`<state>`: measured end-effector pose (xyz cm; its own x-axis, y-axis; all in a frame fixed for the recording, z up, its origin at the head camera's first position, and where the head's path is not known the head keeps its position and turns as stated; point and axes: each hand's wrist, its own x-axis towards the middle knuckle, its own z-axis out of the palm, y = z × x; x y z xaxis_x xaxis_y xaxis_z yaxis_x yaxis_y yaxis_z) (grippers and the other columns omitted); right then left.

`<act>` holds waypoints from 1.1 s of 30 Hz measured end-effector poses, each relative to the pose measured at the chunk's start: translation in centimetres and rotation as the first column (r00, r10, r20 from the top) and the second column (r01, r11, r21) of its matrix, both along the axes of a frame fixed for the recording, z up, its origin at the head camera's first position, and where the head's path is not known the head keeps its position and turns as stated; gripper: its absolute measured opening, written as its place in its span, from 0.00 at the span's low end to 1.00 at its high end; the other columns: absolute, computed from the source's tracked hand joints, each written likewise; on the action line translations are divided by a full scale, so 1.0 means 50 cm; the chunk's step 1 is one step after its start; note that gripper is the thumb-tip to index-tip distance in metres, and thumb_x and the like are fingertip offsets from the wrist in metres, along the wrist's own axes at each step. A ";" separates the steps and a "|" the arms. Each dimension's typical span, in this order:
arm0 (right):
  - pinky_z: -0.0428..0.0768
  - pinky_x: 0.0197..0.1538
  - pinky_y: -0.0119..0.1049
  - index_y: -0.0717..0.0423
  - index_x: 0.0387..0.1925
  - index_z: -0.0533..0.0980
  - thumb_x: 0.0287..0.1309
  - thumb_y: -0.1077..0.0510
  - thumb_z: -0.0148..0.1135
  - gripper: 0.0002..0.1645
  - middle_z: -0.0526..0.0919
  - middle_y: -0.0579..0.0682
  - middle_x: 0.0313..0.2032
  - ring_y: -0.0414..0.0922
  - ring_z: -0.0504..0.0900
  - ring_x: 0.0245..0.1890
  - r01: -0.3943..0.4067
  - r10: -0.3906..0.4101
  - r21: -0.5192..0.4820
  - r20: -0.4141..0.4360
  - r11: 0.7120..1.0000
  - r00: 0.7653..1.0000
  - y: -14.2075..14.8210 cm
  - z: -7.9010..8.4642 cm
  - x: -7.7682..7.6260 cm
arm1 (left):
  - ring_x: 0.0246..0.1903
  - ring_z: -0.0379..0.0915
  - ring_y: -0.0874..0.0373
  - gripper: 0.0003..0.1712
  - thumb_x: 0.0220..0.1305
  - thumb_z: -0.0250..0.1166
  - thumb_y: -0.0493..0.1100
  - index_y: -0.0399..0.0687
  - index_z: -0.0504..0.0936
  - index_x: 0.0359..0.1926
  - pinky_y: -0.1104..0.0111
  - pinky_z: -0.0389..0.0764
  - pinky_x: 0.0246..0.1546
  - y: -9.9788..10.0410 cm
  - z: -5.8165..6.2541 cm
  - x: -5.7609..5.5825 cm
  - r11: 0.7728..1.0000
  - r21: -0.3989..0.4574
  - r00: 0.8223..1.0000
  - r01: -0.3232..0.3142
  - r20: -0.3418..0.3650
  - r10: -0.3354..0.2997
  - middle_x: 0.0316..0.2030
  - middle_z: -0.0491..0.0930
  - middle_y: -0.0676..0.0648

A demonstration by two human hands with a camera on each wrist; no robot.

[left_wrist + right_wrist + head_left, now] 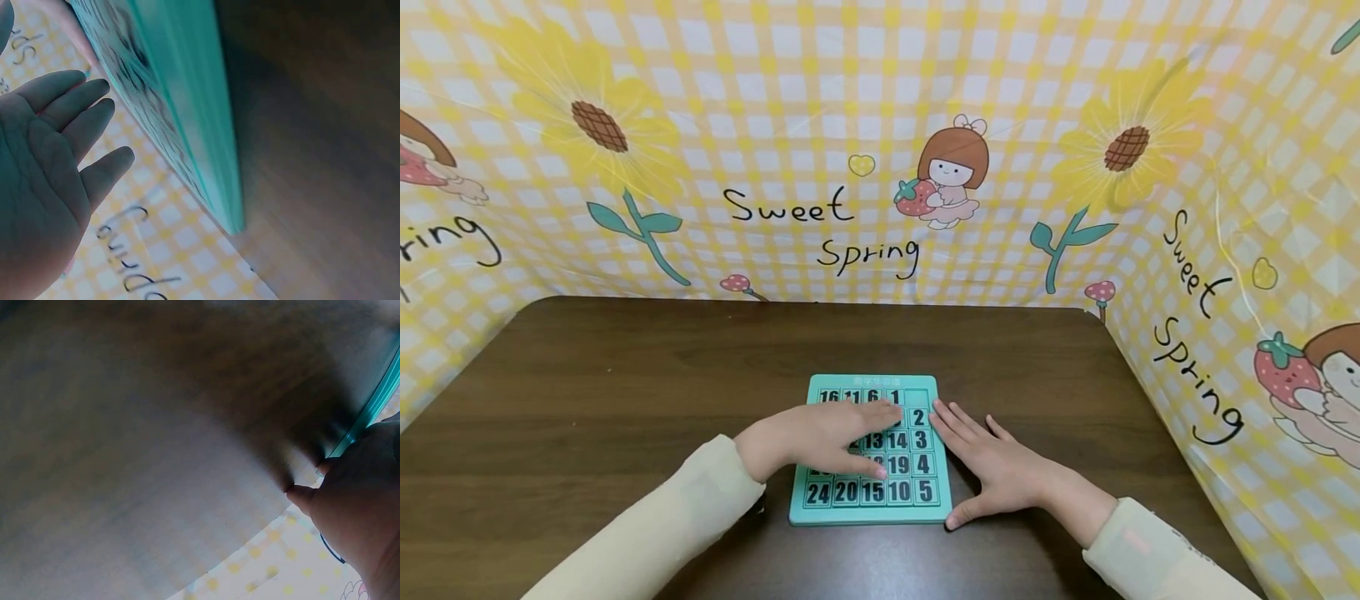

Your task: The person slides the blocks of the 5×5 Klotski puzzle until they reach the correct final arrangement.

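A turquoise number sliding puzzle (872, 516) lies flat on the table, its square tiles marked with black numerals. The top right slot (917, 397) holds no tile. Stretched across the puzzle from the left, my left hand (820, 433) hides several tiles in the middle rows; its fingers are extended and spread. The left wrist view shows that palm (44, 150) facing the tiles, beside the puzzle's thick side (200, 119). Along the right edge rests my right hand (996, 471), fingers straight at the upper side and thumb by the lower right corner.
The dark brown wooden table (625, 400) extends around the puzzle. A yellow checked cloth (790, 100) with flowers, cartoon figures and "Sweet Spring" lettering rises as a wall at the back and both sides.
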<state>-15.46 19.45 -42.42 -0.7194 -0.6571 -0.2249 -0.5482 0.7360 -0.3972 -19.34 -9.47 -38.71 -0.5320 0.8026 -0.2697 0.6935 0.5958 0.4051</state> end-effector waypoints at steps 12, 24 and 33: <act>0.44 0.73 0.71 0.47 0.80 0.35 0.43 0.19 0.63 0.76 0.30 0.45 0.80 0.51 0.32 0.80 -0.005 0.005 0.004 0.009 1.000 1.000 0.000 -0.006 -0.001 | 0.78 0.45 0.58 0.47 0.68 0.55 0.69 0.48 0.55 0.78 0.51 0.56 0.75 0.036 -0.006 0.015 0.996 -0.033 0.995 0.086 -0.052 -0.088 0.78 0.53 0.50; 0.43 0.73 0.71 0.46 0.80 0.35 0.43 0.18 0.62 0.76 0.29 0.43 0.80 0.50 0.32 0.80 -0.001 0.001 0.009 0.014 1.000 1.000 0.001 -0.006 -0.002 | 0.78 0.43 0.58 0.49 0.67 0.57 0.68 0.49 0.53 0.78 0.58 0.53 0.77 0.036 -0.010 -0.019 1.000 -0.013 1.000 0.017 0.008 -0.017 0.78 0.51 0.52; 0.43 0.73 0.70 0.46 0.80 0.35 0.43 0.18 0.62 0.76 0.29 0.44 0.80 0.49 0.32 0.80 0.001 -0.002 0.007 0.019 1.000 1.000 0.002 -0.002 -0.003 | 0.78 0.44 0.58 0.50 0.66 0.57 0.70 0.50 0.53 0.78 0.55 0.54 0.76 0.047 -0.006 -0.034 0.999 -0.028 1.000 -0.023 -0.017 0.022 0.78 0.52 0.52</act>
